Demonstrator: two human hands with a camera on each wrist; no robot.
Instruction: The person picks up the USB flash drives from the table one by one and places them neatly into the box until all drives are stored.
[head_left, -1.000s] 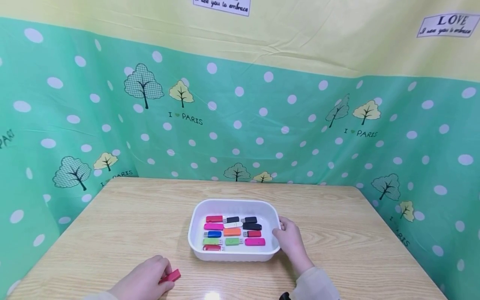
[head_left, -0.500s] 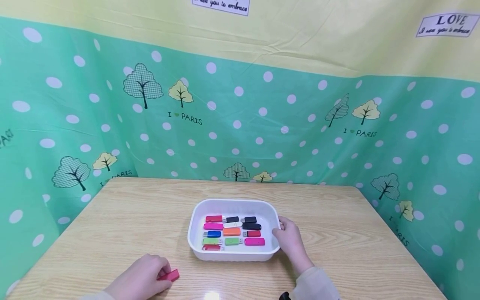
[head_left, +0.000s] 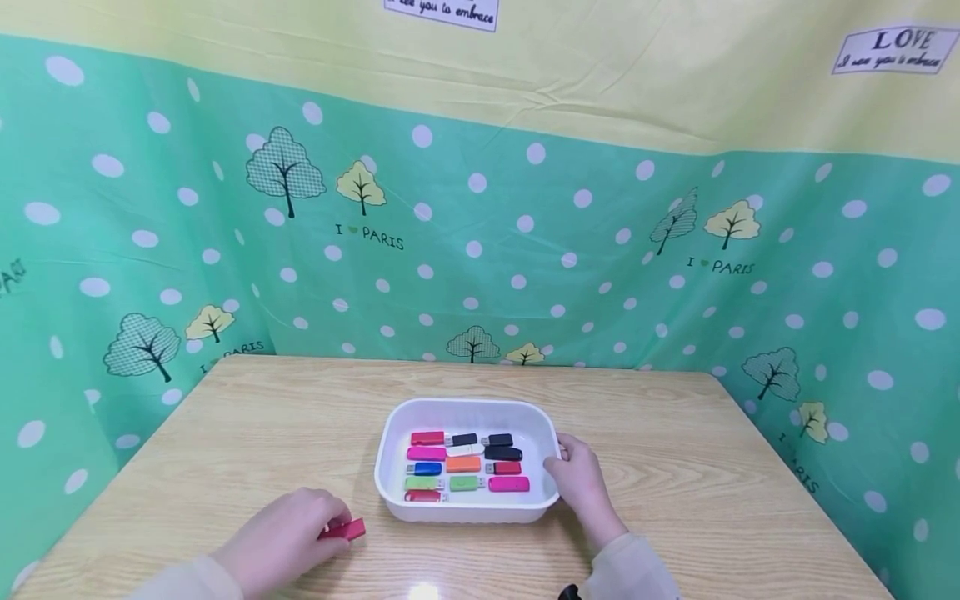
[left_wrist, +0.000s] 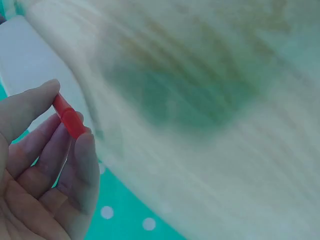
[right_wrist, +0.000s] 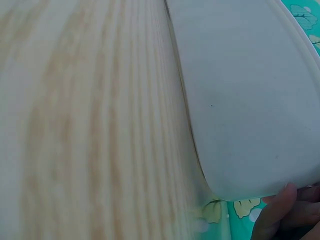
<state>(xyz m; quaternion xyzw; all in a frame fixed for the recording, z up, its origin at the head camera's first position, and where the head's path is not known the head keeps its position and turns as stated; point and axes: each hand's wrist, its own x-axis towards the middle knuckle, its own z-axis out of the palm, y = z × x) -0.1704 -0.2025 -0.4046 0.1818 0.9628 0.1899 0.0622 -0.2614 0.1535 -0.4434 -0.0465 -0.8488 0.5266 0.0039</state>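
My left hand [head_left: 281, 533] pinches a red USB stick [head_left: 354, 529] low over the table, to the near left of a white plastic tray [head_left: 468, 513]. In the left wrist view the same red USB stick [left_wrist: 73, 123] sits between thumb and fingertips. Several USB sticks in red, black, pink, white, blue, orange and green lie in rows inside the tray, among them an orange one [head_left: 463, 463] and a blue one [head_left: 428, 469]. At the tray's right end my right hand [head_left: 588, 483] grips the rim, thumb near the inside. Its other fingers are mostly hidden in the head view.
A light wooden table [head_left: 675, 500] carries the tray near its middle. Green and yellow patterned cloth [head_left: 480, 250] hangs behind and on both sides of the table. A dark round object [head_left: 570, 592] shows by the right sleeve at the bottom edge.
My left hand, with the red USB stick, has moved slightly away from me and a little to the right. The tray and my right hand have stayed in place.
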